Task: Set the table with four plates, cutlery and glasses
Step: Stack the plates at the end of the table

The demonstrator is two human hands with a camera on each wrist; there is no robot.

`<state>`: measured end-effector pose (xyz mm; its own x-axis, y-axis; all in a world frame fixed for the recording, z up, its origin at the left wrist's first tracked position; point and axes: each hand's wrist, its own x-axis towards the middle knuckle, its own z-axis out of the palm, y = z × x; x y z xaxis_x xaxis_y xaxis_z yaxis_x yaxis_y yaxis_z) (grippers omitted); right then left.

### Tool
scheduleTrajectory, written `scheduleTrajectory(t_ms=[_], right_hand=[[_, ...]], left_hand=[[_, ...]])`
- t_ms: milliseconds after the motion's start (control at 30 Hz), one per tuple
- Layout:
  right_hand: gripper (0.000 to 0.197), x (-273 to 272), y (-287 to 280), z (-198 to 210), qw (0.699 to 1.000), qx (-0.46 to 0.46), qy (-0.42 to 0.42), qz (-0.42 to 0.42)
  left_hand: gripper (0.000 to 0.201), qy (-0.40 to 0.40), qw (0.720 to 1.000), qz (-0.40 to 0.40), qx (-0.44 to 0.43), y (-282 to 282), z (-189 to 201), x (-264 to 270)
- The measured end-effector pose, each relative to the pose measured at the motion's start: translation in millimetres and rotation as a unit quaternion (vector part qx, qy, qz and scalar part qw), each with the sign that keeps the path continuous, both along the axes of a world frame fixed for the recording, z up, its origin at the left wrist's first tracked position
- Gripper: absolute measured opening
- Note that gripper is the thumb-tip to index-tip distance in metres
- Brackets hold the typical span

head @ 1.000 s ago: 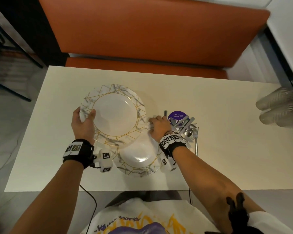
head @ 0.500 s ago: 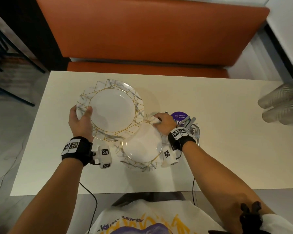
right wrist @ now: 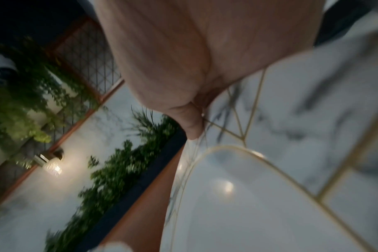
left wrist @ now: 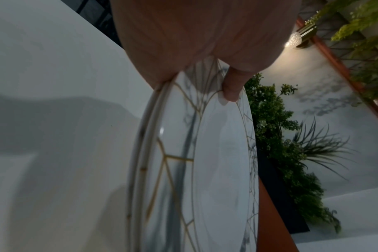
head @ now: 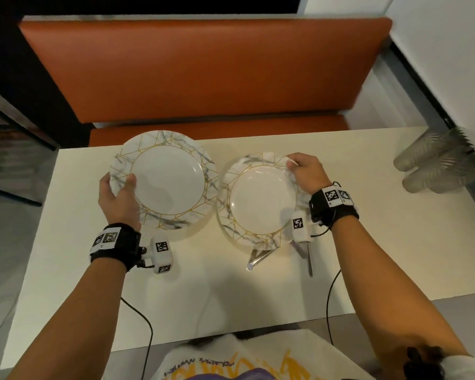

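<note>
Head view: the left hand [head: 118, 196] grips the left plate [head: 165, 179] at about eight o'clock on its rim, thumb on the top face, the other fingers hidden beneath; this plate sits toward eleven o'clock on the cream table [head: 74, 242], its far edge reaching past the table's far side toward the orange bench [head: 203, 72]; the right hand [head: 307, 172] pinches the right plate [head: 261, 201] at about one o'clock on its rim; the two plates lie side by side, rims touching or nearly so, I cannot tell which; cutlery [head: 258, 257] pokes out from under the right plate at six o'clock, with more [head: 309, 259] just beside it at five o'clock; clear stacked glasses [head: 436, 163] lie on their sides at the table's three o'clock edge, well apart from the plates.

Left wrist view: the thumb [left wrist: 232, 85] presses on the marbled rim with gold lines; below the palm two rim edges show, one under the other, so more than one plate [left wrist: 222, 162] may be held; the table [left wrist: 54, 85] lies to nine o'clock.

Right wrist view: blurred; a fingertip [right wrist: 191, 126] lies on the plate's rim [right wrist: 291, 105], the hand closed on its edge.
</note>
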<state>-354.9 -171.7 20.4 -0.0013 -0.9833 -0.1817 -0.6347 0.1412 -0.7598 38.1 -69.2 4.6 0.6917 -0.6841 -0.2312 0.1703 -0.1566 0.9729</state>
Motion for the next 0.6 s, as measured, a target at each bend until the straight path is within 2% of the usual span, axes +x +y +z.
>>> scheduleTrajectory(t_ms=[133, 233, 467, 600], right_hand=[[0.027, -28, -19, 27, 0.997, -0.050, -0.038, -0.046], [0.026, -29, -33, 35, 0.995, -0.069, -0.051, -0.049], [0.027, -2, -30, 7, 0.988, -0.029, -0.122, -0.092], [0.030, 22, -8, -10, 0.989, -0.025, -0.113, -0.097]], left_hand=[[0.033, -0.015, 0.999, -0.033, 0.013, -11, 1, -22], [0.040, 0.000, 0.998, -0.059, 0.019, -18, 0, -41], [0.068, 0.121, 0.986, -0.085, 0.074, -26, -4, -77], [0.065, 0.164, 0.979, -0.080, 0.086, -30, -8, -87]])
